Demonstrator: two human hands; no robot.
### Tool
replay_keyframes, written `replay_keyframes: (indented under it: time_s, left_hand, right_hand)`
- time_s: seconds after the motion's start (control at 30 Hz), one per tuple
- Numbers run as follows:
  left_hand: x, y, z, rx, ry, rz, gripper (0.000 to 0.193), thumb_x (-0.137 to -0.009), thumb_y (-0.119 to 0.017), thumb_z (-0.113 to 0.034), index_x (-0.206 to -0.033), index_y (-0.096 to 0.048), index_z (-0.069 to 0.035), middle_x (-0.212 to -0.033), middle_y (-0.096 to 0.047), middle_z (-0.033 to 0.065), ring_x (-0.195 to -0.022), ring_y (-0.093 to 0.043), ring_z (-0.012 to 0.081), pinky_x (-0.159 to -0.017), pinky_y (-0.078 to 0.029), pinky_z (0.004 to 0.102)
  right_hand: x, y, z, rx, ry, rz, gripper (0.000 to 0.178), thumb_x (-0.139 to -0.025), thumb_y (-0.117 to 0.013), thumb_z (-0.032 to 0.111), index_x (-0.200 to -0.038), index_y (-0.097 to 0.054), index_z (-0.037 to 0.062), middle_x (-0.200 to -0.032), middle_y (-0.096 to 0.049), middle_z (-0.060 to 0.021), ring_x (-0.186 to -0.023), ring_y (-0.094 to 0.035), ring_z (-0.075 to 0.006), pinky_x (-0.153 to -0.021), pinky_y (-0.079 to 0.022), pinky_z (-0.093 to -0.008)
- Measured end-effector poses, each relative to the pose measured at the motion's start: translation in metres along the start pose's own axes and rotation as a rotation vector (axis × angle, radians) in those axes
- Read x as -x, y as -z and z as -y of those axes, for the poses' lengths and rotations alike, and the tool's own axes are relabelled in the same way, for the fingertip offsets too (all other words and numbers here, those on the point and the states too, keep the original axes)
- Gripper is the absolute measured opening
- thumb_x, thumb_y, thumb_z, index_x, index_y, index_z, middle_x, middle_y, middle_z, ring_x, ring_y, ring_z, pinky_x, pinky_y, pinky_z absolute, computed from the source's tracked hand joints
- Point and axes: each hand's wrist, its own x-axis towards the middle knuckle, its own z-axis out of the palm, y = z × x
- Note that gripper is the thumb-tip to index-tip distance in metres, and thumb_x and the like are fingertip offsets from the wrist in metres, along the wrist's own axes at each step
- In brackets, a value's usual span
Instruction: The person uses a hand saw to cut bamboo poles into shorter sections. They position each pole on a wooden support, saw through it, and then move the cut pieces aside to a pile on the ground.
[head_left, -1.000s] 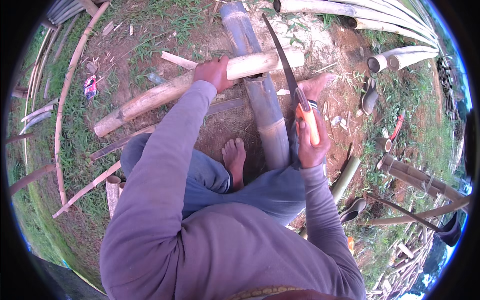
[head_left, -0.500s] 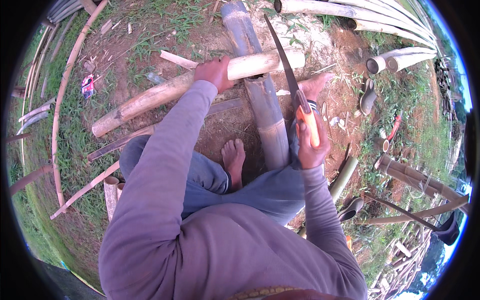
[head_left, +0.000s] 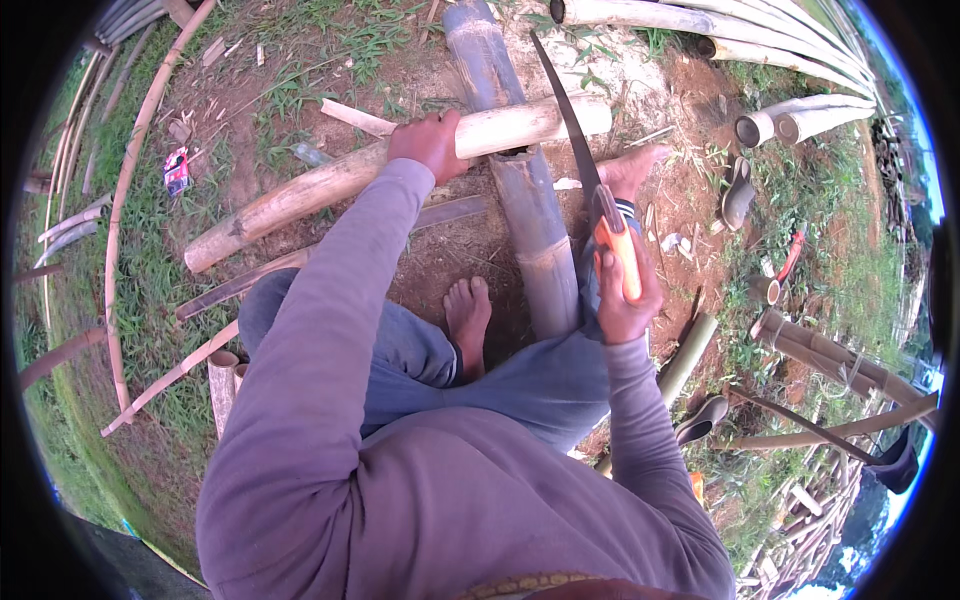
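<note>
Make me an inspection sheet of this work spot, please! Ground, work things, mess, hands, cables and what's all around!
Surface: brown soil with patches of grass.
Work things: pale bamboo pole lying across a dark bamboo log; saw with an orange handle, its blade crossing over the pole in view, contact uncertain.
Clutter: red-and-white wrapper; two shoes, lying apart.
Hands: left hand closed over the pale pole; right hand gripping the saw handle.
Cables: nothing seen.
Surroundings: more bamboo poles at upper right; scrap pile at lower right.
</note>
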Motion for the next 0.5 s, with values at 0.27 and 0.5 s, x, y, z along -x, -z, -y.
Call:
replay_keyframes:
  time_s: [0.27,0.5]
  left_hand:
    - [-0.007,0.015,0.006,0.006,0.022,0.028,0.068,-0.082,-0.085,-0.053,-0.131,-0.061,-0.013,-0.118,-0.074,0.0171,-0.111,-0.075,0.0379,-0.097,-0.059,0.0529]
    - [-0.002,0.005,0.001,-0.020,0.009,0.006,0.069,-0.080,-0.087,-0.052,-0.131,-0.061,-0.013,-0.116,-0.074,0.0173,-0.109,-0.076,0.0379,-0.096,-0.060,0.0528]
  right_hand:
    - [0.005,0.017,0.015,0.009,0.069,0.021,0.046,-0.102,-0.073,0.009,-0.143,-0.062,-0.0084,-0.125,-0.076,-0.0208,-0.115,-0.073,-0.0221,-0.095,-0.059,-0.0354]
    - [0.011,0.010,0.016,-0.084,-0.129,0.033,0.042,-0.103,-0.071,0.008,-0.142,-0.063,-0.0074,-0.128,-0.075,-0.0192,-0.113,-0.072,-0.0215,-0.091,-0.059,-0.0352]
